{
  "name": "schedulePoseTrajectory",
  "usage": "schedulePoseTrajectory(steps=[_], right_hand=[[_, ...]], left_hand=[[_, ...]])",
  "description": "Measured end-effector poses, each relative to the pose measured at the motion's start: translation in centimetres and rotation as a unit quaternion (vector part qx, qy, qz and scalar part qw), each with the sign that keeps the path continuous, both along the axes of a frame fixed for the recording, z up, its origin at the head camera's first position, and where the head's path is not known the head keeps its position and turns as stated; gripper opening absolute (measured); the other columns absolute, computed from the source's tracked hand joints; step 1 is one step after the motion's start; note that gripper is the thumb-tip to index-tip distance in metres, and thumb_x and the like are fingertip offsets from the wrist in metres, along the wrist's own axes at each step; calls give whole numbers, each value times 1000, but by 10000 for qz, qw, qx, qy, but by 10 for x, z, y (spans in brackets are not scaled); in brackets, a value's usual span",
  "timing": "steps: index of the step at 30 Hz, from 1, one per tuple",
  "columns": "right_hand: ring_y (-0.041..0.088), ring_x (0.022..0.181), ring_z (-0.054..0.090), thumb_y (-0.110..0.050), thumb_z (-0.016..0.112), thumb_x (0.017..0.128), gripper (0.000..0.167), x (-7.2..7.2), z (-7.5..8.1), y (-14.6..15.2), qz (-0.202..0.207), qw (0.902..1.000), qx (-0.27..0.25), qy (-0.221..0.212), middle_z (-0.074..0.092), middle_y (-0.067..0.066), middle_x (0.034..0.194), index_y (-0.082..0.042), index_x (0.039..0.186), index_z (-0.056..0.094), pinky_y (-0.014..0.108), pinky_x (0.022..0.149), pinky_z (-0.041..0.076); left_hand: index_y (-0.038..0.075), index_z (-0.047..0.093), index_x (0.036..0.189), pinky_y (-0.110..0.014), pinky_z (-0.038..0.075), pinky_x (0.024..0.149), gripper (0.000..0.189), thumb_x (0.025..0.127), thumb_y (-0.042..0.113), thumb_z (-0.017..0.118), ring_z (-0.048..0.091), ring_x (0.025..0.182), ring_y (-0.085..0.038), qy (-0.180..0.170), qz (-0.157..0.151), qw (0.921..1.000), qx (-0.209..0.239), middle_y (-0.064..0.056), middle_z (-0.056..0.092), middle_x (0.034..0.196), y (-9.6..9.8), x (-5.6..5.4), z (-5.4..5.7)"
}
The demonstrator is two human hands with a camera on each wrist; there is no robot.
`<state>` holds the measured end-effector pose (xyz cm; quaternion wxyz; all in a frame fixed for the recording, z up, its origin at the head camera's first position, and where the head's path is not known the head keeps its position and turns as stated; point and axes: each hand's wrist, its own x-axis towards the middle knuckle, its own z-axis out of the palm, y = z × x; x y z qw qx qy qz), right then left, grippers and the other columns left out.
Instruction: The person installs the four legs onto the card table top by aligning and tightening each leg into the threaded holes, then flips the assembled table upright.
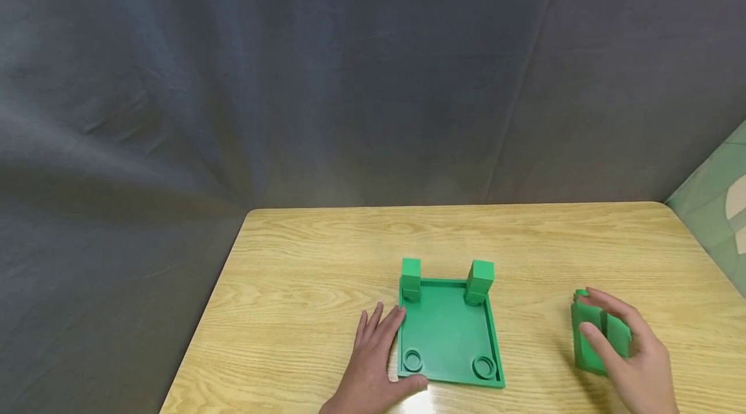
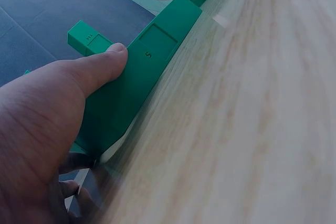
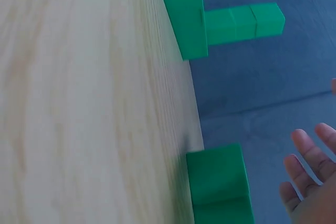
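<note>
A square green tray (image 1: 447,330) with low walls lies on the table. Two green square posts (image 1: 411,275) (image 1: 481,278) rise from its far corners, and round sockets (image 1: 412,361) mark the near ones. Around the near left corner lies my left hand (image 1: 370,362), its fingers straight along the left wall. In the left wrist view, the thumb of that hand (image 2: 47,114) rests against the front wall. My right hand (image 1: 635,359) hovers with thumb and fingers spread over a pair of green blocks (image 1: 618,335), partly covering them. The right wrist view shows the hand (image 3: 315,187) apart from the blocks (image 3: 219,177).
The wood-grained table (image 1: 291,310) extends on both sides of the tray. A dark grey cloth (image 1: 373,77) hangs behind and to the left. At the far right is a pale green patterned surface (image 1: 717,207).
</note>
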<state>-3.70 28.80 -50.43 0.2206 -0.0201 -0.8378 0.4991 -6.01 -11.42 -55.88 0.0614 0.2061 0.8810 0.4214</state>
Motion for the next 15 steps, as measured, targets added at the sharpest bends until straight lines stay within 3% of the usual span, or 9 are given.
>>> schedulePoseTrajectory(steps=[3, 6, 8, 10, 12, 13, 15], right_hand=[[-8, 134, 49, 5, 73, 104, 56, 1, -4, 6, -145, 9997, 103, -195, 68, -33, 137, -6, 157, 60, 3, 112, 28], [-11, 138, 41, 1, 76, 103, 60, 2, -9, 15, -27, 9986, 371, -364, 61, -34, 145, -9, 159, 59, 6, 117, 19], [-11, 146, 32, -2, 80, 101, 65, 1, -13, 24, 195, 9969, 586, -485, 52, -36, 152, -10, 161, 57, 28, 134, 13], [-9, 155, 22, -5, 84, 99, 72, 1, -17, 33, 398, 9935, 871, -617, 42, -41, 156, -10, 164, 54, 60, 139, 7], [-9, 160, 13, -9, 88, 96, 80, 0, -21, 43, 534, 9896, 1134, -703, 34, -47, 156, -10, 166, 51, 87, 127, 2], [-9, 161, 9, -12, 90, 94, 84, 0, -23, 47, 573, 9876, 1262, -733, 30, -50, 154, -10, 168, 49, 96, 118, 2], [-6, 164, 6, -13, 93, 91, 90, -1, -26, 54, 607, 9851, 1437, -718, 27, -52, 153, -11, 168, 48, 96, 116, 1]], left_hand=[[27, 29, 178, -58, -1, 136, 108, 93, 70, 79, 15, 171, -39, 1, 13, 10000, -1, 0, 38, 179, 0, 0, 0], [28, 29, 178, -61, 0, 136, 108, 92, 69, 80, 15, 171, -39, -7, 23, 10000, -23, 0, 38, 179, 0, 0, 0], [28, 29, 178, -61, 0, 136, 108, 92, 69, 80, 15, 171, -39, -9, 25, 10000, -26, -1, 38, 179, 0, 0, 0], [28, 29, 178, -60, -1, 136, 108, 92, 70, 80, 14, 171, -39, -11, 19, 10000, -28, -1, 37, 179, 0, 0, 0], [28, 28, 178, -59, -1, 136, 108, 92, 71, 79, 14, 171, -39, -15, 6, 10000, -27, -1, 37, 179, 0, 0, 0], [28, 28, 178, -59, -1, 136, 108, 93, 71, 78, 14, 171, -39, -18, 1, 10000, -27, -1, 37, 180, 0, 0, 0], [29, 27, 178, -60, -1, 136, 108, 93, 72, 78, 14, 171, -39, -41, -12, 10000, -30, -1, 36, 180, 0, 0, 0]])
